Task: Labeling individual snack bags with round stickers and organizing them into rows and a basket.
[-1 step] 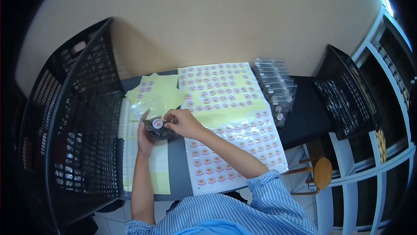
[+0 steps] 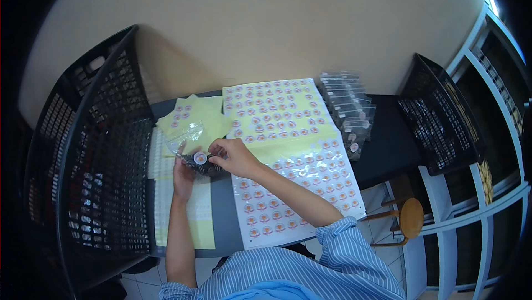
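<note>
My left hand point(image 2: 183, 179) is wrapped round the left side of a clear plastic bag point(image 2: 192, 136) with dark contents in its lower part. A round white-and-pink sticker point(image 2: 200, 158) shows on the bag's front. At the sticker's right edge my right hand point(image 2: 235, 157) has thumb and forefinger pinched together. What lies between those fingertips is hidden. To the right spreads a large sheet of round stickers point(image 2: 293, 211), with many rows on a yellowish and white backing. Behind the bag lie loose yellow backing sheets point(image 2: 213, 108), one with several stickers on it.
Filled clear bags point(image 2: 346, 97) lie overlapped in a row right of the sticker sheet. Tall black plastic baskets point(image 2: 105, 150) stand at the left; another black basket point(image 2: 440, 117) is at the right. A wooden stool point(image 2: 410, 218) stands beside the dark table point(image 2: 388, 158) and metal rack point(image 2: 443, 206).
The held bag has tipped slightly, so its dark front looks shallower. Both hands keep their places on and beside it. The whole view has shifted a little.
</note>
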`<action>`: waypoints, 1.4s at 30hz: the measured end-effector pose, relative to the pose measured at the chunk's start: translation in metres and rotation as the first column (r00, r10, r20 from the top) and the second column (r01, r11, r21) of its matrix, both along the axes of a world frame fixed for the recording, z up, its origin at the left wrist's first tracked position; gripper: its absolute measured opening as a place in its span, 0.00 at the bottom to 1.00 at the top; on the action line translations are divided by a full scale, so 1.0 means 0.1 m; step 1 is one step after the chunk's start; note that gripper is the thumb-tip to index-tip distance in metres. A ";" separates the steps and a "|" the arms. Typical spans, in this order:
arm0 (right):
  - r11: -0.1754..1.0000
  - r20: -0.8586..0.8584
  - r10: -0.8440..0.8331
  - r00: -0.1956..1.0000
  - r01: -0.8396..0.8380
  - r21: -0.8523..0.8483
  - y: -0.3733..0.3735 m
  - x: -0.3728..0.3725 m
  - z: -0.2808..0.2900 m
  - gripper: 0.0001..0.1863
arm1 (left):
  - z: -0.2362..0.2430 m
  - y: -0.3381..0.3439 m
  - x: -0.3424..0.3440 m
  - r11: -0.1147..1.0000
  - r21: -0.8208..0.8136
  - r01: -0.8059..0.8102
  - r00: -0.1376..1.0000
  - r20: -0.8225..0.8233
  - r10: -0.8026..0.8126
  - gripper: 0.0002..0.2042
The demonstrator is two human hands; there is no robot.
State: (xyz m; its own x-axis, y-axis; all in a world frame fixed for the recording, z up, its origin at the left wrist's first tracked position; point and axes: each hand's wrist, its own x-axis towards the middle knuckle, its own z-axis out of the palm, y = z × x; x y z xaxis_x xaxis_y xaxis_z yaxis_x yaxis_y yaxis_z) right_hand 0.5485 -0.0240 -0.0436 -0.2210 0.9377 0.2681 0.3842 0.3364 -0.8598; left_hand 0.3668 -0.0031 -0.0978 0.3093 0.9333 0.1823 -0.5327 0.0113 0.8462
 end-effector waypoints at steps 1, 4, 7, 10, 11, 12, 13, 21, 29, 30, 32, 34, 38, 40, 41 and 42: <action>1.000 -0.004 -0.015 1.000 0.015 0.004 -0.07 0.11 0.09 0.10 | -0.02 -0.01 -0.07 1.000 0.002 0.017 1.000 -0.023 -0.017 0.29; 0.972 -0.149 -0.185 0.971 0.203 0.118 -0.40 0.68 0.45 0.09 | 0.07 -0.03 0.03 0.999 -0.022 0.027 0.997 -0.070 -0.028 0.31; 0.857 -0.176 -0.392 0.903 0.428 0.286 -0.77 1.48 0.72 0.11 | 0.01 -0.04 -0.06 0.999 0.031 -0.036 0.947 -0.320 0.044 0.29; 0.695 -0.300 -0.585 0.753 0.657 0.293 -1.20 2.52 0.69 0.13 | 0.00 -0.06 0.02 0.980 0.197 0.020 0.834 -0.544 0.093 0.23; 0.645 -0.303 -0.642 0.704 0.710 0.284 -1.34 2.83 0.62 0.14 | 0.07 -0.11 0.11 0.979 0.203 -0.011 0.828 -0.548 0.122 0.18; 0.592 -0.304 -0.694 0.652 0.758 0.275 -1.47 3.12 0.52 0.15 | 0.05 -0.11 0.15 0.980 0.200 -0.007 0.828 -0.548 0.118 0.18; 0.561 -0.290 -0.739 0.609 0.793 0.236 -1.59 3.39 0.39 0.15 | 0.02 -0.11 0.13 0.969 0.246 -0.006 0.812 -0.565 0.148 0.16; 0.632 -0.193 -0.770 0.608 0.769 -0.097 -1.78 4.31 -0.73 0.19 | 0.11 -0.32 0.23 0.767 0.618 0.173 0.423 -0.750 0.509 0.06; 0.696 -0.065 -0.718 0.693 0.709 -0.114 -1.39 4.41 -0.95 0.24 | 0.17 -0.31 0.30 0.687 0.658 0.308 0.307 -0.752 0.583 0.06; 0.697 -0.046 -0.717 0.696 0.712 -0.088 -1.37 4.39 -0.94 0.27 | 0.17 -0.31 0.31 0.687 0.659 0.307 0.304 -0.752 0.585 0.06; 0.699 -0.037 -0.714 0.699 0.710 -0.089 -1.37 4.21 -0.84 0.31 | 0.16 -0.34 0.28 0.721 0.641 0.263 0.294 -0.765 0.573 0.06; 0.694 -0.024 -0.718 0.695 0.714 -0.087 -1.39 4.12 -0.83 0.35 | 0.15 -0.34 0.26 0.721 0.645 0.252 0.298 -0.761 0.577 0.06; 0.629 0.119 -0.768 0.630 0.776 -0.046 -1.41 4.09 -0.91 0.40 | 0.16 -0.33 0.32 0.736 0.634 0.235 0.307 -0.767 0.563 0.06; 0.566 0.015 -0.824 0.567 0.824 -0.033 -1.40 4.06 -0.92 0.41 | 0.15 -0.32 0.31 0.742 0.630 0.231 0.314 -0.770 0.556 0.06; 0.568 0.023 -0.823 0.568 0.823 -0.013 -1.39 4.06 -0.96 0.41 | 0.15 -0.32 0.31 0.747 0.626 0.225 0.321 -0.771 0.550 0.06; 0.567 0.023 -0.823 0.567 0.824 -0.013 -1.39 4.06 -0.97 0.41 | 0.14 -0.31 0.31 0.746 0.626 0.226 0.321 -0.771 0.550 0.06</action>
State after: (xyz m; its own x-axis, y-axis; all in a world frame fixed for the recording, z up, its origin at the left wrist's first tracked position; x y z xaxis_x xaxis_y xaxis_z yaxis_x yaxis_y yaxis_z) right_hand 0.9549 -0.1632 -0.1406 0.6462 0.7207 0.2508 0.4972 -0.1483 -0.8548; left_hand 0.3980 -0.0341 -0.0838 0.4776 0.7982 0.3671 0.6096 -0.6020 0.5157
